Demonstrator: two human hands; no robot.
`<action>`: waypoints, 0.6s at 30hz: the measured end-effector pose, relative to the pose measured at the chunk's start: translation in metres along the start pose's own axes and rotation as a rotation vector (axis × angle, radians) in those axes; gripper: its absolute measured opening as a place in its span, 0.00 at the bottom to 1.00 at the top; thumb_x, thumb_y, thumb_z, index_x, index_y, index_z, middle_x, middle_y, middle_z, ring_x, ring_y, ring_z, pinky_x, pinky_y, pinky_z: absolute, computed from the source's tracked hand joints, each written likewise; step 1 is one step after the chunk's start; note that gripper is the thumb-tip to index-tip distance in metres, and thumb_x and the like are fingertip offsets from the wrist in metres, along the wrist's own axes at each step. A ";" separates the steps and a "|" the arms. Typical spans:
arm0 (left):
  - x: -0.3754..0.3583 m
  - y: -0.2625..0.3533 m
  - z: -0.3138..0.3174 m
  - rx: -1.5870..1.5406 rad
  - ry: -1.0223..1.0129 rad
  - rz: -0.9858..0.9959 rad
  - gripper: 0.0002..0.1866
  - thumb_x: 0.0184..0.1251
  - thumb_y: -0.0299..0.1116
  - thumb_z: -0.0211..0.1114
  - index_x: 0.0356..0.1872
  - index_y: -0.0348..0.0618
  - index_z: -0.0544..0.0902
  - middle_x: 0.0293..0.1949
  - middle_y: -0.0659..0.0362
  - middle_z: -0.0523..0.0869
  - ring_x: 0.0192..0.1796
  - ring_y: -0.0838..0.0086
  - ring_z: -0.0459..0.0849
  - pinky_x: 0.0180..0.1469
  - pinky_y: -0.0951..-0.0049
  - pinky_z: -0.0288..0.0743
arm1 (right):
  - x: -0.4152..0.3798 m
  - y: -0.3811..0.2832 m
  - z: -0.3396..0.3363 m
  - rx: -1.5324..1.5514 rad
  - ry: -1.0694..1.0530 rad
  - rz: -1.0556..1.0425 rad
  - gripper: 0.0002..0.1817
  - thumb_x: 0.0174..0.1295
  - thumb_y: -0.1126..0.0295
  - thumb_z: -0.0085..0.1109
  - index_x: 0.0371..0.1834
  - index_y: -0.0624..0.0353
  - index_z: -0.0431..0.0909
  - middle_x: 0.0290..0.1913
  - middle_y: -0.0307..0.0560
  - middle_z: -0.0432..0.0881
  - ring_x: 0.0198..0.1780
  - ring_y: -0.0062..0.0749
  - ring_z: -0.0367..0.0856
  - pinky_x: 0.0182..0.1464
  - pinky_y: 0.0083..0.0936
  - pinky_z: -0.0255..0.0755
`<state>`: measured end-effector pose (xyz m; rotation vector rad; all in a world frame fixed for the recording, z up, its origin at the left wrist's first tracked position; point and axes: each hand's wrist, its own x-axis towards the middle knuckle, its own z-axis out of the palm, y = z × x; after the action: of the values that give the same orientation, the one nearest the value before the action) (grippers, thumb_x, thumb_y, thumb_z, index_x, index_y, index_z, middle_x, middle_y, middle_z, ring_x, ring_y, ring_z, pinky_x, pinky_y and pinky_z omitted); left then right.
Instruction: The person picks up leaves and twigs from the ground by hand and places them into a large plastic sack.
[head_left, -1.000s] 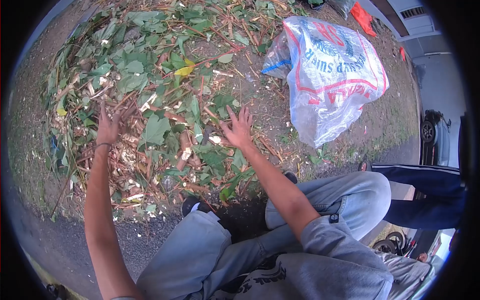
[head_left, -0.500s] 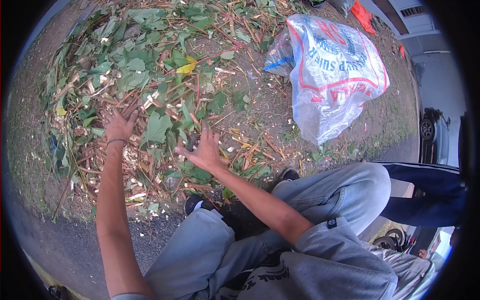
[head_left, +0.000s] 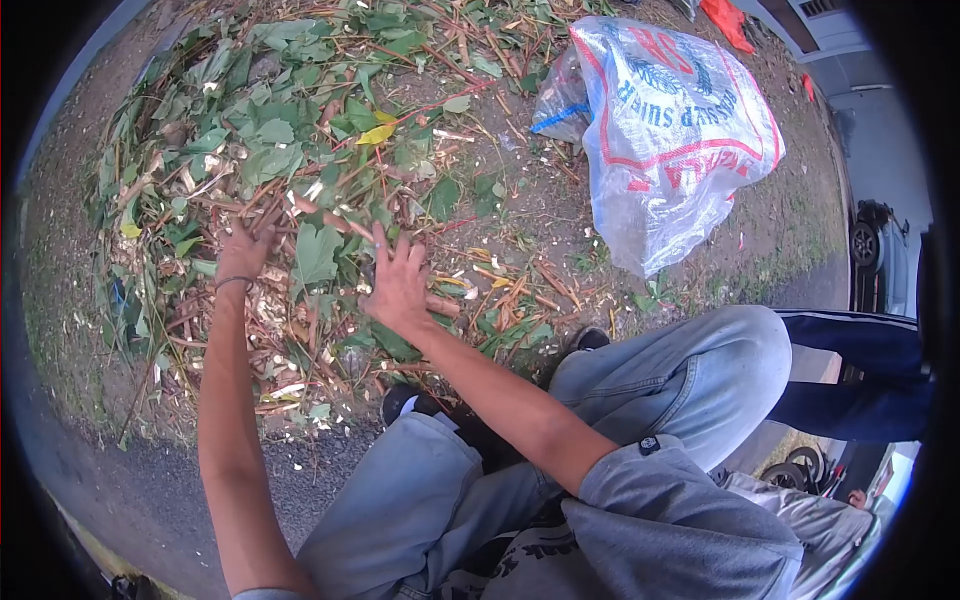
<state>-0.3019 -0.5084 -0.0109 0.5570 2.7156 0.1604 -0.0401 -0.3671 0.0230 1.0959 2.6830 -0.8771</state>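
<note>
My left hand (head_left: 243, 252), with a thin dark band at the wrist, rests on chopped stems and leaf scraps. Its fingers are spread, and the tips are partly lost among the pieces. My right hand (head_left: 398, 287) lies palm down on the right side of the heap, fingers apart, touching the litter. A broad green leaf (head_left: 317, 254) lies between the two hands. A cut brown stem (head_left: 345, 225) is just beyond my right fingertips, slightly blurred. One yellow leaf (head_left: 376, 134) shows farther out on the pile of green leaves (head_left: 270, 130).
A white plastic woven sack (head_left: 680, 130) with red and blue print lies on the soil at the right. An orange-red bag (head_left: 727, 25) is behind it. Another person's dark trouser legs (head_left: 850, 370) stand at the right, near a motorbike (head_left: 800, 468). Grey asphalt (head_left: 150, 500) borders the soil.
My right hand has shifted slightly forward, and its thumb has drawn nearer the fingers. The cut stem near its fingertips has moved. My left hand stays nearly in place.
</note>
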 end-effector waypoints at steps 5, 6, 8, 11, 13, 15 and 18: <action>-0.014 0.011 -0.016 -0.028 0.010 0.025 0.44 0.63 0.61 0.62 0.68 0.33 0.64 0.62 0.21 0.65 0.61 0.31 0.74 0.63 0.48 0.71 | 0.005 0.008 -0.004 0.044 -0.053 0.134 0.67 0.39 0.60 0.82 0.81 0.48 0.41 0.66 0.62 0.60 0.62 0.61 0.60 0.57 0.59 0.70; -0.016 0.017 -0.019 -0.029 -0.014 0.011 0.44 0.64 0.60 0.62 0.67 0.31 0.64 0.61 0.18 0.65 0.63 0.31 0.72 0.65 0.50 0.69 | 0.003 0.001 -0.001 0.043 -0.042 0.133 0.67 0.39 0.60 0.82 0.81 0.48 0.41 0.66 0.62 0.60 0.62 0.61 0.60 0.57 0.59 0.70; -0.010 0.024 -0.016 0.007 -0.010 -0.016 0.45 0.63 0.61 0.62 0.68 0.31 0.63 0.62 0.19 0.64 0.60 0.31 0.75 0.63 0.50 0.71 | 0.000 -0.014 0.007 -0.118 -0.006 0.098 0.69 0.37 0.58 0.82 0.81 0.48 0.41 0.63 0.61 0.61 0.60 0.60 0.62 0.55 0.57 0.72; 0.005 0.012 0.001 0.031 -0.003 -0.061 0.44 0.61 0.61 0.64 0.67 0.34 0.63 0.63 0.23 0.63 0.58 0.32 0.77 0.61 0.47 0.73 | 0.003 -0.011 0.003 -0.143 -0.014 0.084 0.69 0.36 0.59 0.82 0.81 0.47 0.42 0.62 0.60 0.62 0.59 0.59 0.63 0.55 0.59 0.73; 0.014 0.005 0.000 0.027 -0.012 -0.029 0.45 0.61 0.61 0.64 0.67 0.33 0.62 0.63 0.22 0.63 0.59 0.32 0.76 0.62 0.49 0.72 | 0.007 -0.007 -0.001 -0.091 -0.018 0.058 0.67 0.36 0.60 0.81 0.80 0.47 0.45 0.59 0.58 0.65 0.59 0.58 0.64 0.55 0.58 0.74; 0.016 0.000 -0.002 -0.019 -0.072 -0.001 0.49 0.60 0.61 0.64 0.69 0.29 0.60 0.64 0.19 0.61 0.61 0.31 0.74 0.64 0.52 0.71 | 0.010 0.000 0.000 -0.057 -0.031 0.043 0.66 0.36 0.60 0.81 0.80 0.47 0.45 0.58 0.59 0.65 0.59 0.57 0.65 0.55 0.56 0.75; 0.024 -0.002 -0.007 -0.039 -0.161 0.001 0.49 0.60 0.61 0.64 0.70 0.31 0.60 0.64 0.20 0.61 0.62 0.32 0.73 0.65 0.52 0.70 | 0.017 0.014 -0.009 -0.009 -0.055 0.019 0.65 0.38 0.58 0.80 0.80 0.46 0.45 0.59 0.59 0.67 0.60 0.56 0.65 0.57 0.54 0.76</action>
<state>-0.3256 -0.5013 -0.0123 0.5359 2.5512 0.1606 -0.0423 -0.3437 0.0179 1.0768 2.6256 -0.8780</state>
